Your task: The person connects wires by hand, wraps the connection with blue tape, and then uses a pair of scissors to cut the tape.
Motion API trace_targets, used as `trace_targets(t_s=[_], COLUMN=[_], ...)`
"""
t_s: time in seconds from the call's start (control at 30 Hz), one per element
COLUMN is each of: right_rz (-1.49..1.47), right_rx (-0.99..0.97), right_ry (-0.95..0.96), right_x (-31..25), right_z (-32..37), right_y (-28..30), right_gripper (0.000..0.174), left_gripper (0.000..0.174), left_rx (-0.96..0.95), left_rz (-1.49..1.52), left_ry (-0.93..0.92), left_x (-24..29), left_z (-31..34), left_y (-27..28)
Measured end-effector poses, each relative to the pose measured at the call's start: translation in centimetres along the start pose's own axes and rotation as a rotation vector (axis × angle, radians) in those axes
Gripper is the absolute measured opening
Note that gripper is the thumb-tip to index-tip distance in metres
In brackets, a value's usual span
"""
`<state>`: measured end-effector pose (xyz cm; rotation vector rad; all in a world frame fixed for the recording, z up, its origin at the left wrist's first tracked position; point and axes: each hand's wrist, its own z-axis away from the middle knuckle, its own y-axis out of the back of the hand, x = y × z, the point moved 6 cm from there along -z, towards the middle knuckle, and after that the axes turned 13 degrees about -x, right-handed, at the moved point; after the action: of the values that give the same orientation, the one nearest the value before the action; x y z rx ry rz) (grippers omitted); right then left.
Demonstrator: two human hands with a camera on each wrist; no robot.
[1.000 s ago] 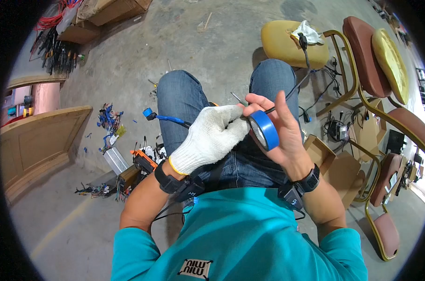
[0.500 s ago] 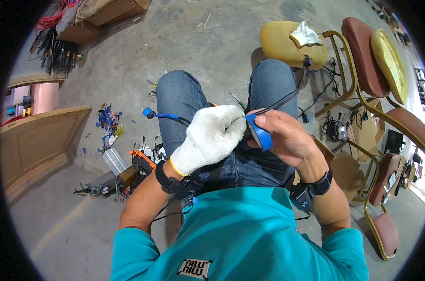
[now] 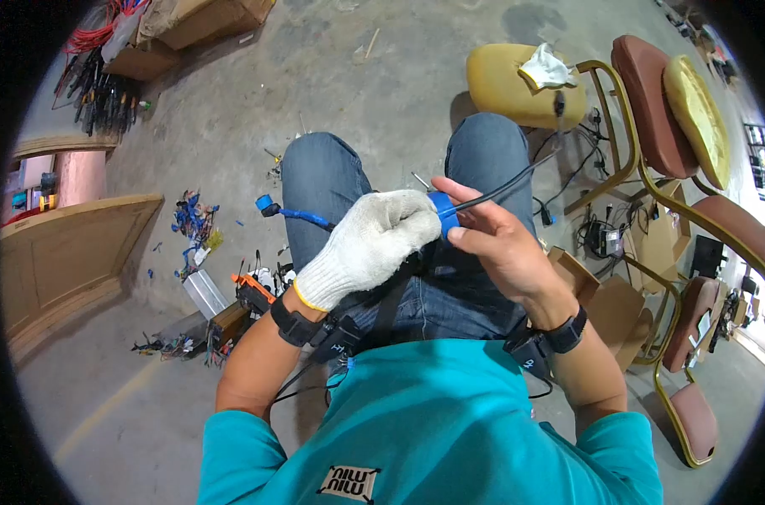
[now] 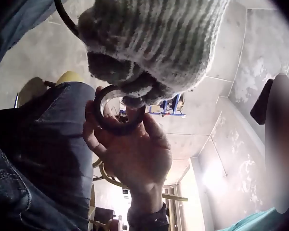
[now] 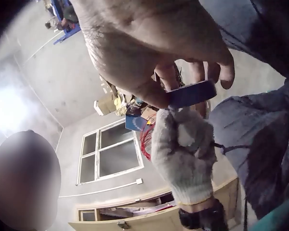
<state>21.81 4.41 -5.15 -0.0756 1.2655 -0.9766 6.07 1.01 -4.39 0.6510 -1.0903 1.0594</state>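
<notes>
A white knit glove covers the left hand (image 3: 381,240), its fingers curled round a dark cable whose blue-wrapped end (image 3: 302,215) sticks out to the left. The bare right hand (image 3: 509,248) pinches a roll of blue tape (image 3: 444,214) between thumb and fingers, right against the gloved fingertips. From there a black cable (image 3: 509,183) runs up to the right. In the left wrist view the roll (image 4: 119,126) is seen through its ring, beside the glove (image 4: 154,43). The right wrist view shows the roll (image 5: 191,95) edge-on above the glove (image 5: 183,154).
A yellow seat (image 3: 504,80) with a white glove (image 3: 547,67) on it stands beyond the knees. More chairs (image 3: 656,109) and open cardboard (image 3: 614,307) are at the right. Cable scraps (image 3: 195,220) and an orange tool (image 3: 256,288) lie on the floor at the left, near a wooden panel (image 3: 83,261).
The right hand turned over from palm up, its thumb now on the roll. The roll moved left and up against the gloved fingers. The gloved hand stayed almost in place.
</notes>
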Motion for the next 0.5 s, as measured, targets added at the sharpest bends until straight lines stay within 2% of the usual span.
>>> trace_targets(t_s=[0.03,0.1,0.17,0.27,0.37,0.5], right_rz=[0.021,0.039,0.064,-0.044,-0.09,-0.029], right_rx=[0.029,0.073,0.115,0.131,0.12,0.118], right_ry=[0.058,0.059,0.065,0.047,0.031,-0.016], right_x=[0.0,0.1,-0.1,0.4,1.6,1.9], right_z=[0.0,0.1,0.2,0.2,-0.6,-0.6], right_y=[0.1,0.6,1.1,1.5,2.3,2.6], right_gripper=[0.06,0.058,0.057,0.047,0.034,0.036], left_gripper=[0.019,0.023,0.025,0.029,0.028,0.03], left_rx=[0.0,0.01,-0.011,-0.03,-0.126,-0.146], left_rz=[-0.001,0.075,0.066,0.035,0.06,0.098], left_ry=[-0.006,0.083,0.072,0.027,0.14,0.203], left_x=[0.3,0.0,0.2,0.2,0.8,0.5], left_z=[-0.1,-0.1,-0.2,-0.5,-0.3,0.2], left_y=[0.0,-0.2,-0.1,-0.3,-0.3,0.1])
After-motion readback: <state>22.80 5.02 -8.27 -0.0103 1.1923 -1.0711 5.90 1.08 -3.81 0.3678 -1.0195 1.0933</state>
